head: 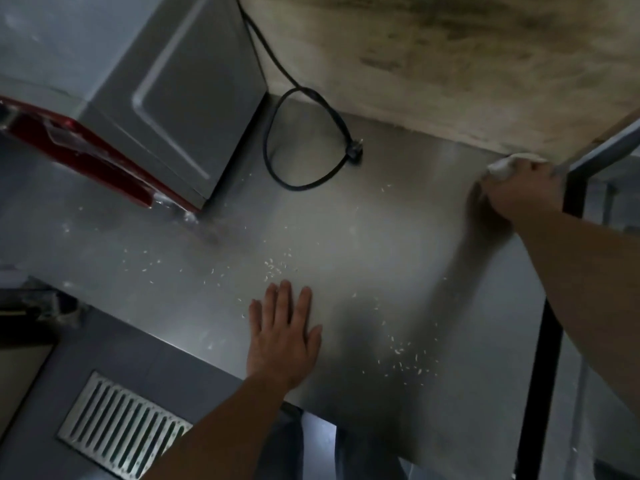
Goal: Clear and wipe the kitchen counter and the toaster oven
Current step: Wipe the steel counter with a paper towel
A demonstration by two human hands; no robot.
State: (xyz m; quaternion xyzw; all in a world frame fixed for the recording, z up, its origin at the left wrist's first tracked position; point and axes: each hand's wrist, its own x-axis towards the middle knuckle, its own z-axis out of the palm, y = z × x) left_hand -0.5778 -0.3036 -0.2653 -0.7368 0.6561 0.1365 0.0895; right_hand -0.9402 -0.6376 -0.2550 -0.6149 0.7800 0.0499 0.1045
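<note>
We find no text, label, brand, number or sign that can be read anywhere in this view. The toaster oven [166,98] in the upper left of the frame shows only plain grey metal panels and a red front edge, with no lettering we can make out. The counter [363,237] across the middle of the frame carries no markings either.

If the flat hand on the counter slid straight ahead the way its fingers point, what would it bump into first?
The left hand would probably first reach the little crumbs just past its fingertips; much farther on lies the black cord.
</note>
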